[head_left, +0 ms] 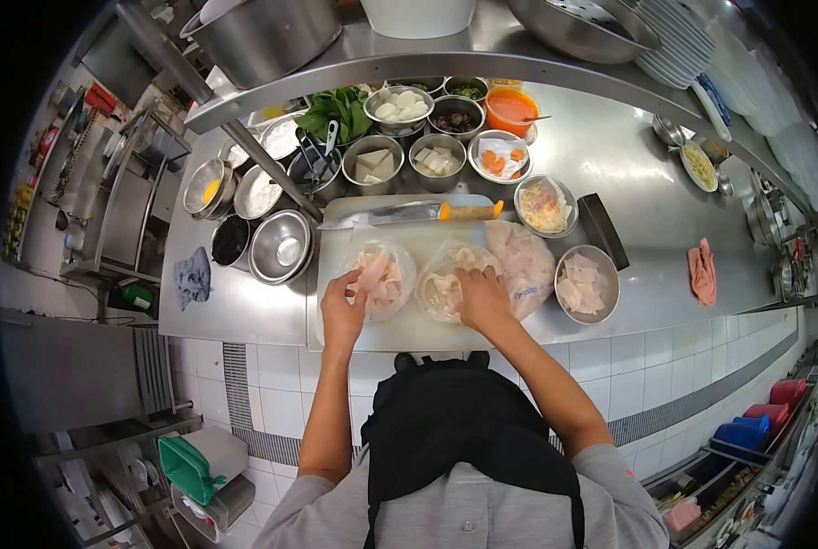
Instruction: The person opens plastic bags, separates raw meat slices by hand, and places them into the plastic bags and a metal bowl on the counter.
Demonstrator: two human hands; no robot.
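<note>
My left hand is at the left edge of a plastic-lined bowl of pale sliced meat, its fingertips closed on a slice. My right hand reaches into a second plastic-lined bowl of pale pieces; its fingertips are partly hidden among them. Both bowls stand on a white cutting board. Right of them lies a plastic bag of pale meat. Behind the bowls rests a cleaver with a yellow-ended handle. A metal bowl of meat slices stands at the right.
Metal bowls of ingredients, leafy greens and an orange container stand behind the board. A metal shelf with pots crosses above. A blue cloth lies left, a pink cloth right. A dark block sits beside the bowls.
</note>
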